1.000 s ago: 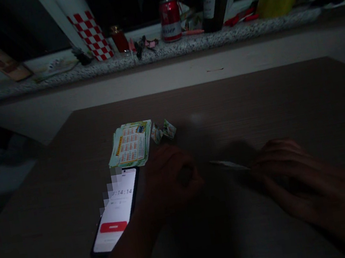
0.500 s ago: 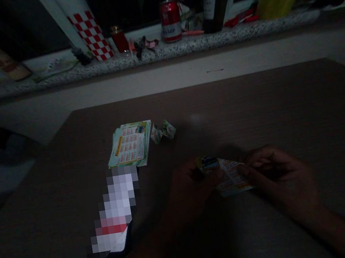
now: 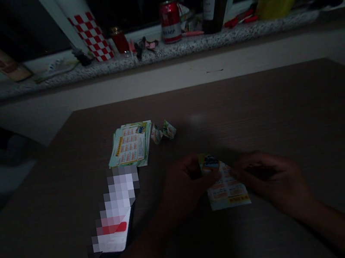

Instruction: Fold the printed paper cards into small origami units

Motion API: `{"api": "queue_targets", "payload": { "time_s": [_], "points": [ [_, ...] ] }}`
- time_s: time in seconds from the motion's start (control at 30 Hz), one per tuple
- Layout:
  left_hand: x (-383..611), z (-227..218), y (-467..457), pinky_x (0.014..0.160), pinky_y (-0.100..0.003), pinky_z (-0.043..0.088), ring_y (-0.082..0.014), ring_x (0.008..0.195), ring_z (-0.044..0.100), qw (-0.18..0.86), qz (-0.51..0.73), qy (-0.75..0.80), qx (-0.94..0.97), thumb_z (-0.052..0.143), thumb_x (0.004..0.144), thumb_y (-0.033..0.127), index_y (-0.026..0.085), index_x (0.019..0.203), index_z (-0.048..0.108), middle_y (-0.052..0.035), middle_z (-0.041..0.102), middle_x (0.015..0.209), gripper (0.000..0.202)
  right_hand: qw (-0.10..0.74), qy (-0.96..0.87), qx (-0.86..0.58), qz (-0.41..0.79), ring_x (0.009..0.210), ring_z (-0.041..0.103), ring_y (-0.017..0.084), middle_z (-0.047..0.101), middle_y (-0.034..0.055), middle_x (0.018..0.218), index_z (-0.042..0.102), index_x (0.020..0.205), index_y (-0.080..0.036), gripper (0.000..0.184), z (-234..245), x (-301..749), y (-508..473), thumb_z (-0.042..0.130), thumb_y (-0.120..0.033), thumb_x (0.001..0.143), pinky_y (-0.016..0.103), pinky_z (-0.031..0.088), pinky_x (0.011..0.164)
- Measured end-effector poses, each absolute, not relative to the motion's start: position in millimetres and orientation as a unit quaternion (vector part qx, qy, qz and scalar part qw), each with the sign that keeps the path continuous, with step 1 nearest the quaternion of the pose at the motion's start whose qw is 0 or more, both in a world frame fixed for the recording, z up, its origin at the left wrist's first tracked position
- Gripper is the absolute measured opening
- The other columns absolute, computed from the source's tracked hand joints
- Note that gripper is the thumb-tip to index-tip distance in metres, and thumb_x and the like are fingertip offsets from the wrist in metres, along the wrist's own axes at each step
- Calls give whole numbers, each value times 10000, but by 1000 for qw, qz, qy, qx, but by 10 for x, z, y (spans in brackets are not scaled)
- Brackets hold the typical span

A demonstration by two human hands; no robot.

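Note:
Between my two hands is a small printed paper card [image 3: 229,187], with a dark picture at its top left and columns of calendar-like print below. My left hand [image 3: 187,183] pinches its upper left part between thumb and fingers. On the upper right edge, my right hand [image 3: 270,179] grips it, thumb in front. The upper right corner looks folded over; the fingers hide part of it. A stack of similar cards [image 3: 131,144] lies farther left on the table. Beside it sit two small folded paper pieces [image 3: 163,131].
A lit phone [image 3: 115,212], its screen blurred out, lies left of my left forearm on the dark wooden table [image 3: 253,103]. Behind, a granite sill [image 3: 154,53] carries a red can [image 3: 170,21], a checkered bottle [image 3: 92,35], a dark bottle [image 3: 210,5] and a yellow container [image 3: 277,5].
The card's lower part has swung down and now shows more of its print. My right hand has shifted slightly left, nearer my left hand. The stack and phone stay put.

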State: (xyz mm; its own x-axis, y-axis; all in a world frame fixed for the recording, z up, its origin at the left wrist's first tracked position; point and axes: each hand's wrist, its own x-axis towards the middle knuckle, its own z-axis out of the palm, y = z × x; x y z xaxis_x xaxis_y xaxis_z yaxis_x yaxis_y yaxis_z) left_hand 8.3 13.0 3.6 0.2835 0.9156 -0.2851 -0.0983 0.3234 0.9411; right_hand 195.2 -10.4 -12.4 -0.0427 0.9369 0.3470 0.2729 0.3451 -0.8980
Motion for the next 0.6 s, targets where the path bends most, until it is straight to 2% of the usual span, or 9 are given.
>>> {"api": "queue_targets", "payload": {
  "time_s": [0.27,0.47,0.6],
  "points": [
    [41,59,147,669,-314,582,-194,728,716,654,377,483,443,821,623,157,159,913,625,-25,748,809,350,497,-657,-455,339,558,684,124,728,-12,665,692,778,-206,46,-121,1986,-84,698,-161,776,185,578,518],
    [20,58,138,668,-280,563,-171,727,702,667,327,455,490,788,658,144,151,871,650,-20,733,810,254,456,-672,-455,366,600,682,124,728,-6,712,674,885,-208,112,-143,1995,-94,686,-158,785,195,577,555],
    [43,46,107,657,-259,555,-172,762,702,649,334,468,498,763,701,183,164,895,646,-19,734,842,228,429,-676,-474,367,607,688,140,743,13,736,697,829,-204,43,-132,1984,-95,675,-200,792,210,574,544]
  ]
}}
